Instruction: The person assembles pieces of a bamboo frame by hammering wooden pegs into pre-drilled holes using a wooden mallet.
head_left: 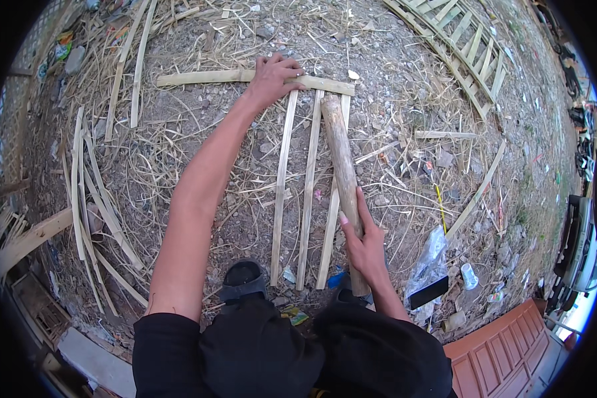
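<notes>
Down by my feet, scraps of litter dot the dirt: a clear plastic bag [433, 255] with a flat black thing [428, 292] on it lies to my right, a small pale cup [469, 275] just beyond it, and a blue scrap [336, 278] and a green-yellow wrapper [297, 316] sit near my sandal [243, 280]. More coloured wrappers [63, 48] lie far off at the upper left by a lattice fence.

My left hand [274, 76] presses flat, fingers spread, on a bamboo crosspiece [209, 77] lying across the ground. Three slats [310, 186] run from under that crosspiece back toward me, side by side with gaps between. My right hand [363, 244] is clenched around a thick wooden club [343, 176], which lies along the rightmost slat, its far end near the crosspiece.

Loose strips and dry straw cover the ground all round. A finished bamboo lattice [458, 46] lies at the upper right, well apart. A reddish panelled door [504, 351] lies at the lower right.
</notes>
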Available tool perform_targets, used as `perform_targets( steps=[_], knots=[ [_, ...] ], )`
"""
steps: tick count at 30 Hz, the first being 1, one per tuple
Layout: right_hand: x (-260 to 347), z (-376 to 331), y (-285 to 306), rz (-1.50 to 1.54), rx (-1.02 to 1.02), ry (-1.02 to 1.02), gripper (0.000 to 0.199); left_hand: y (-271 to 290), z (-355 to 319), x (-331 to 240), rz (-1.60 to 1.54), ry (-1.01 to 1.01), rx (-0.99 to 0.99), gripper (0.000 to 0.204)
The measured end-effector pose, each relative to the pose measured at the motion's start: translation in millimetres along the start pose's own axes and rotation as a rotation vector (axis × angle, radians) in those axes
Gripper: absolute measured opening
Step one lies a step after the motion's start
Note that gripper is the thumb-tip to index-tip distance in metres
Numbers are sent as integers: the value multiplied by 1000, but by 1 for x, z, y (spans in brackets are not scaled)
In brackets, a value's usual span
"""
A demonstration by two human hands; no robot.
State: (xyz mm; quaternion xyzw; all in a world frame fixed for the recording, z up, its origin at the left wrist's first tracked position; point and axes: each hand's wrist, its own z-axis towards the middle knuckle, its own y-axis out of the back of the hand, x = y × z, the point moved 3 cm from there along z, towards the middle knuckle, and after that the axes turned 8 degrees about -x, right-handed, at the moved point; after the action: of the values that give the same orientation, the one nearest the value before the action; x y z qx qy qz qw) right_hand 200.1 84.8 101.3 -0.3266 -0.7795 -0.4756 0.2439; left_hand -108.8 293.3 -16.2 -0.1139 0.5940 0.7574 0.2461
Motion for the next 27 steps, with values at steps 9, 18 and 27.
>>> perform_targets(
  steps=[9, 18, 27],
  knots=[
    [1, -1, -1, 20, 8, 4, 68, -7, -11, 3, 43, -41, -131, 46],
    [9, 4, 6, 26, -94, 157, 68, 2, -54, -52, -136, 199, -491, 60],
    [21, 17, -1, -9, -87, 194, 68, -31, -63, -70, 140, 287, -191, 74]
  ],
)
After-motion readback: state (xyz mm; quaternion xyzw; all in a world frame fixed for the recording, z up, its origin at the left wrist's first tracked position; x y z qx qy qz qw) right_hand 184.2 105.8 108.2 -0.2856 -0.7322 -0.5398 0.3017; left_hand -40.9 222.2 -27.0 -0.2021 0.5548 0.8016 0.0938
